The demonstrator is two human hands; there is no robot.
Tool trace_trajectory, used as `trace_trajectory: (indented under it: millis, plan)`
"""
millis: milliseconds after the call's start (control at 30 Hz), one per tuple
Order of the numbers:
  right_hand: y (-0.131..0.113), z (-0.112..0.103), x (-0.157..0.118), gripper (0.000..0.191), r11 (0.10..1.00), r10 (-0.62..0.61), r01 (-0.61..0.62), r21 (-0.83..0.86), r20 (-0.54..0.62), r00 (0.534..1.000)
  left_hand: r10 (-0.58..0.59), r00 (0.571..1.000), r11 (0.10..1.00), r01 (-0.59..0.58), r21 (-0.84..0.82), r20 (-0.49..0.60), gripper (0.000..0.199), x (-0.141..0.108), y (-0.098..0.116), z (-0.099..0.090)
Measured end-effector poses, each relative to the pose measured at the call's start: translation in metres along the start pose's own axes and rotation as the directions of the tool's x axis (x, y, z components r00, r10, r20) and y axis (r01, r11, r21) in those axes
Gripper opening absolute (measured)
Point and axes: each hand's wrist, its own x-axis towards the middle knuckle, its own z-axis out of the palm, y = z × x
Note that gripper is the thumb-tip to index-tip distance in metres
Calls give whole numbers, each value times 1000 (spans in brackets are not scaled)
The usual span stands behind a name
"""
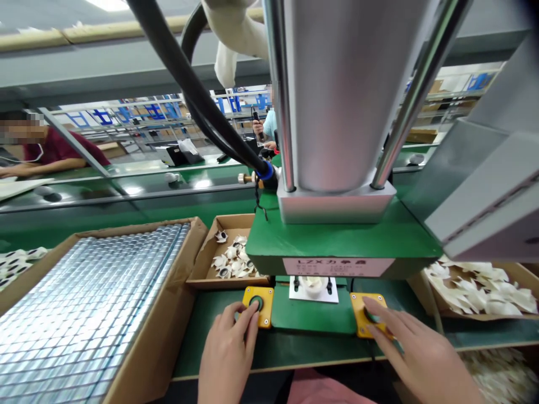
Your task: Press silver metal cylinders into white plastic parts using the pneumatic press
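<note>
My left hand rests its fingertips at the round button of the left yellow button box. At the right yellow button box, my right hand reaches over the button with thumb and forefinger apart, partly covering it. Neither hand holds anything. Between the boxes stands a green bench press with a big silver cylinder. Under its head, a small white plastic part sits on a pale metal plate; its top is partly hidden by the press head.
A carton of shiny metal cylinders stands at left. Behind it lies a shallow carton of white finned parts; another carton of white parts is at right. Black hoses hang by the press. Two people are across the line.
</note>
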Motion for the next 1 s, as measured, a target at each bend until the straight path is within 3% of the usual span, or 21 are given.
trace_trajectory:
  millis: [100, 333, 433, 533, 633, 700, 800, 867, 933, 1000]
  plan:
    - [6, -2, -3, 36, 998, -10, 9, -64, -1, 1000, -9, 1000, 1000, 9, -14, -16, 30, 0, 2, -1]
    - [7, 1, -1, 30, 998, -21, 25, -59, 60, 998, -22, 992, 997, 13, 75, 122, 29, 12, 5, -10]
    - [9, 2, -5, 31, 998, 34, -39, 58, 77, 996, -23, 998, 999, 25, -33, 63, 30, 7, 0, -5]
    - [7, -2, -2, 36, 959, 127, -161, 233, 155, 980, -105, 994, 976, 98, -195, -24, 31, 1, -3, 0]
    - [-3, -8, 19, 43, 841, 235, -321, 436, 239, 942, -271, 962, 899, 240, -367, -34, 33, 3, -2, -2]
    - [-14, -11, 45, 42, 689, 278, -414, 595, 311, 909, -366, 930, 826, 320, -463, -11, 33, 8, 0, -5]
    - [-35, -13, 90, 28, 492, 215, -421, 762, 362, 907, -417, 909, 750, 347, -564, 5, 32, 16, 5, -7]
    - [-49, -13, 113, 30, 473, 153, -370, 799, 339, 928, -416, 909, 723, 339, -602, 12, 31, 18, 6, -7]
    - [-61, -13, 123, 34, 430, 119, -370, 823, 354, 927, -426, 905, 707, 341, -620, 13, 29, 16, 4, -7]
    - [-67, -12, 122, 35, 288, 96, -464, 838, 457, 884, -448, 894, 698, 353, -623, 4, 28, 12, -1, -6]
